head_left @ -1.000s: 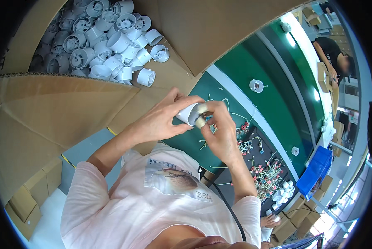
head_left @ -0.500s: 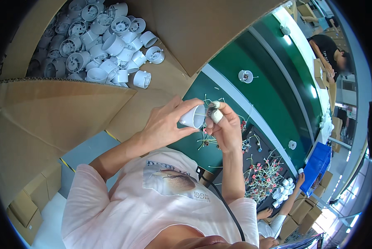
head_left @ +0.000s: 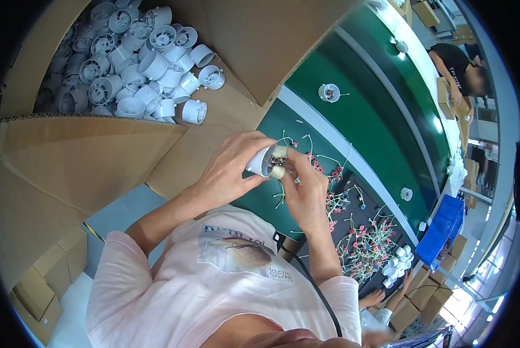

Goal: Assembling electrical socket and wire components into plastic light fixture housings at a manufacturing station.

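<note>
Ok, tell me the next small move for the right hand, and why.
Probably ease the small dark part into the white plastic cylindrical cup: the pale-wrapped fingers of the right hand seem to pinch it at the open rim, while the left hand grips the cup from outside.

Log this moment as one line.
left hand: holds white cup | right hand: pinches small metallic part at cup's mouth | cardboard box: heaped cups

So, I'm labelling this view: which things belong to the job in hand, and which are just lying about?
Likely in the job:
white cup, in left fingers
small dark part, at right fingers
wired parts
boxed white cups

Probably lying about:
blue bin
lower-left cartons
</note>
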The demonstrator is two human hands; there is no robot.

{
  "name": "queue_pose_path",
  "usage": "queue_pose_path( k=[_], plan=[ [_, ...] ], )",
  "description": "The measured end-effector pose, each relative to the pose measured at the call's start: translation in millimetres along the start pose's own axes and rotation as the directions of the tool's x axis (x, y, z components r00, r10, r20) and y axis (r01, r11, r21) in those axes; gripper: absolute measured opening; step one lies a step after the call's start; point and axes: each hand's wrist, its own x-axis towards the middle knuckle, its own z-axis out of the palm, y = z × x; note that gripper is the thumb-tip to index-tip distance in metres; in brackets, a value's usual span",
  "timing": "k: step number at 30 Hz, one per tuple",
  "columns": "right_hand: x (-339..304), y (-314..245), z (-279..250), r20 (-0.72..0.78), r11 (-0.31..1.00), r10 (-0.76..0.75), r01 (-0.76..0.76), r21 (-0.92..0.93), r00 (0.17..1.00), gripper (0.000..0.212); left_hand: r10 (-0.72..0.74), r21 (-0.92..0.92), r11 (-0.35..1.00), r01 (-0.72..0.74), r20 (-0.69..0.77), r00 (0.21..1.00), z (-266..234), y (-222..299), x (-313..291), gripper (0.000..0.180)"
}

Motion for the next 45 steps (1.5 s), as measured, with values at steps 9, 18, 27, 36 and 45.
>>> queue_pose_path(
  k=[9,18,27,36,45],
  plan=[
    [3,1,13,-0.05,0.991,-0.111,0.107,-0.077,0.993,0.032,-0.109,-0.156,0.981,0.116,0.055,0.993,-5,10,2,0.057],
    [11,0,10,-0.085,0.965,-0.177,0.156,-0.211,0.98,0.029,-0.091,-0.223,0.971,0.082,-0.033,0.995,4,-2,-4,0.059],
    [9,9,16,0.031,0.972,0.131,-0.135,0.19,0.991,0.024,-0.022,-0.189,0.982,0.008,-0.073,0.997,11,-8,-6,0.06],
    [50,213,-32,-0.455,0.949,0.292,-0.314,0.029,0.841,0.011,-0.08,0.879,0.477,0.024,0.016,0.997,-35,-67,4,0.045],
    [10,220,-35,-0.122,0.964,0.195,-0.213,-0.161,0.973,0.017,-0.305,0.851,0.506,0.139,0.026,0.952,-29,-109,25,0.047]
  ],
)
